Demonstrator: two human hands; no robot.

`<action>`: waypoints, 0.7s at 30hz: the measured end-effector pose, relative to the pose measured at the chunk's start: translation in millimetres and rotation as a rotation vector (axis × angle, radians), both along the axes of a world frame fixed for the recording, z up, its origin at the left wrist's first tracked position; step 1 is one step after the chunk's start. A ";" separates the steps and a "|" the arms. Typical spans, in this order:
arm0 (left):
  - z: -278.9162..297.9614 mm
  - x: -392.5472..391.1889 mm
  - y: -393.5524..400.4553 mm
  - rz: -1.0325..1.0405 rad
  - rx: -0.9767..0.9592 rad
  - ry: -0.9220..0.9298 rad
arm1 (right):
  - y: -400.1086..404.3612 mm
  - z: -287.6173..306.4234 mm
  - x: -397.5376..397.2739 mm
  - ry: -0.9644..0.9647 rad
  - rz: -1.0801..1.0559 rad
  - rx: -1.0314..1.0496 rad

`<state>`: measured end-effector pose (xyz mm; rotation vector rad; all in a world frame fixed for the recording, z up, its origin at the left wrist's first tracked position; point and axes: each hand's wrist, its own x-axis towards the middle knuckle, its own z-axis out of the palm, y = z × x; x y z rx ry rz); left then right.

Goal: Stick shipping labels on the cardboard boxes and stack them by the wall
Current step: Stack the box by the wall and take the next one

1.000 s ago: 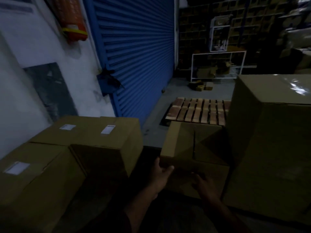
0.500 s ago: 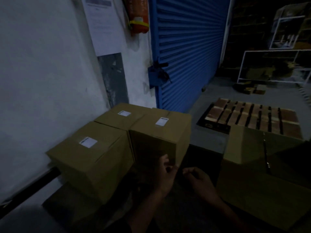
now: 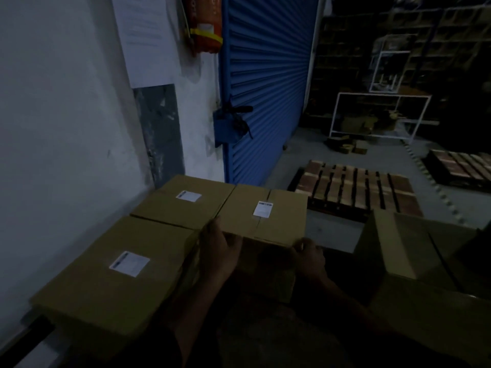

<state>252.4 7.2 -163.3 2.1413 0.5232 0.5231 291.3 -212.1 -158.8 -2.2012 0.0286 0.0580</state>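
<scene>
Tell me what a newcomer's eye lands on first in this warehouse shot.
First, the three labelled cardboard boxes grouped by the white wall, each with a white shipping label on top. The left hand and right hand grip the near edge of the right-hand box. Behind stands the blue roller shutter, with an orange fire extinguisher beside it.

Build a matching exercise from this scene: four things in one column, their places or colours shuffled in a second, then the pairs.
Things:
1. roller door
2. pallet
3. paper notice
4. middle box

Descriptions:
A. on the floor
B. held by both hands
C. blue
D. on the white wall

Pairs: 1-C, 2-A, 3-D, 4-B. The left hand and right hand hold its near edge.
</scene>
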 end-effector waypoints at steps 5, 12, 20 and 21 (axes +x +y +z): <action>-16.6 25.5 12.5 -0.032 0.167 0.196 | 8.2 0.3 -9.2 -0.026 0.038 0.103; -27.4 37.9 8.0 0.085 0.175 0.132 | -13.4 -8.9 -19.4 -0.158 0.096 -0.245; -34.1 28.7 9.4 0.010 0.058 0.331 | -37.4 -6.1 -39.5 -0.077 -0.070 -0.083; -34.2 23.6 10.8 0.017 0.048 0.322 | -40.5 -8.9 -48.6 -0.083 -0.087 -0.076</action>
